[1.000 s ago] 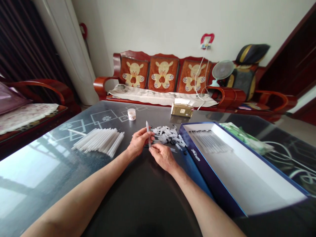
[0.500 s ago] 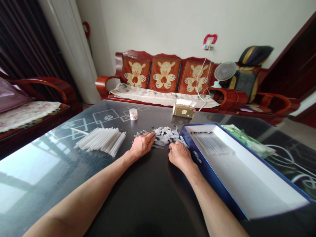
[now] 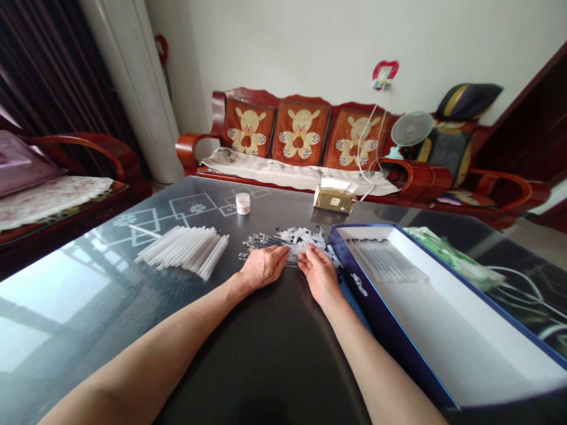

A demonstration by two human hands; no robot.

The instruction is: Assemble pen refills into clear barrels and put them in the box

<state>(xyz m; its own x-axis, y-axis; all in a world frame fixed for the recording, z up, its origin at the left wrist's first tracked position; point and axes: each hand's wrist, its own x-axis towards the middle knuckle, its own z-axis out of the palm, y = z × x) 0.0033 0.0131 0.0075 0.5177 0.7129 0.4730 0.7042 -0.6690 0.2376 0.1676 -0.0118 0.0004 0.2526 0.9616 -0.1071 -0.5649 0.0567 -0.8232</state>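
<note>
My left hand [image 3: 264, 265] is at the near edge of a pile of small parts, its fingers drawn together. Facing it, my right hand [image 3: 319, 274] is turned partly palm-in, with thumb and fingers closed toward each other. Whatever the fingertips hold is too small to make out. Dark, thin pen refills [image 3: 261, 241] lie behind my left hand. Short white pen caps [image 3: 301, 236] are heaped beyond both hands. On the left lies a row of white pen barrels [image 3: 186, 251], side by side.
A blue-edged box [image 3: 436, 348] stands on the right, with a row of thin clear pens [image 3: 385, 260] inside its far end. Farther back are a small white tub [image 3: 243, 203] and a tissue box [image 3: 334, 199]. A green plastic packet [image 3: 452, 257] and white cable [image 3: 525, 277] lie beyond the box.
My right hand has turned palm-inward and its fingertips have come closer to my left hand. My left hand has shifted slightly right and nearer. The view has shifted a little.
</note>
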